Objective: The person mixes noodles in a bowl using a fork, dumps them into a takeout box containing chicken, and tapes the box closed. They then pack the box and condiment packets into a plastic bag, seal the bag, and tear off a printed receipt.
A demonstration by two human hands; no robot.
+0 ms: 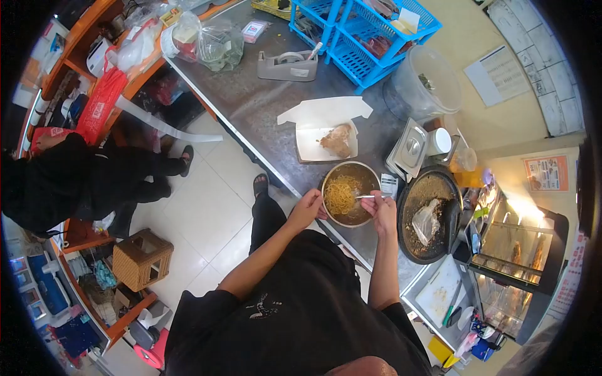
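Note:
A round metal bowl (367,216) stands near the counter's front edge with yellow noodles (340,195) in its left part. My left hand (306,210) is closed on the bowl's left rim. Between the fingers of my right hand (382,212), at the bowl's right side, is the handle of a metal utensil (365,197); its other end reaches into the bowl beside the noodles. Just behind the bowl, an open white takeaway box (307,143) holds a brown piece of food (337,140).
Right of the bowl are a round dark pan (411,247) and metal lids (411,150). Behind stand a tape dispenser (288,67), blue racks (360,56) and a clear tub (433,81). A lit display case (514,250) is at right. Another person (75,182) stands at left.

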